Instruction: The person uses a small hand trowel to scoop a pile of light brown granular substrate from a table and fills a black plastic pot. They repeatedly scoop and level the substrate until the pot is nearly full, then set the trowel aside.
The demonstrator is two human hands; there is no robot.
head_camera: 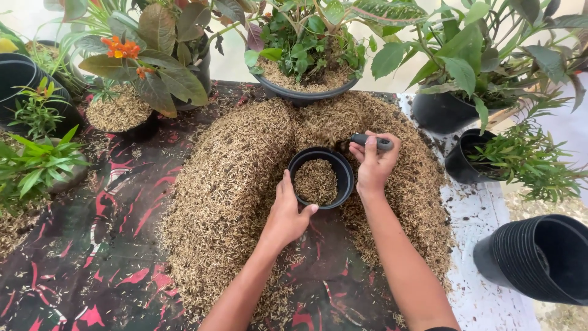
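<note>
A small black pot, partly filled with tan rice husk, sits in a hollow of a big horseshoe-shaped husk heap. My left hand grips the pot's near-left rim, thumb over the edge. My right hand is closed around the dark grey handle of a small trowel, held just past the pot's right rim. The trowel's blade is buried in the husk and hidden.
Potted plants ring the heap: an orange-flowered one at back left, a wide pot at back centre, leafy pots at right. A stack of black pots lies at lower right. A red-patterned dark sheet covers the ground.
</note>
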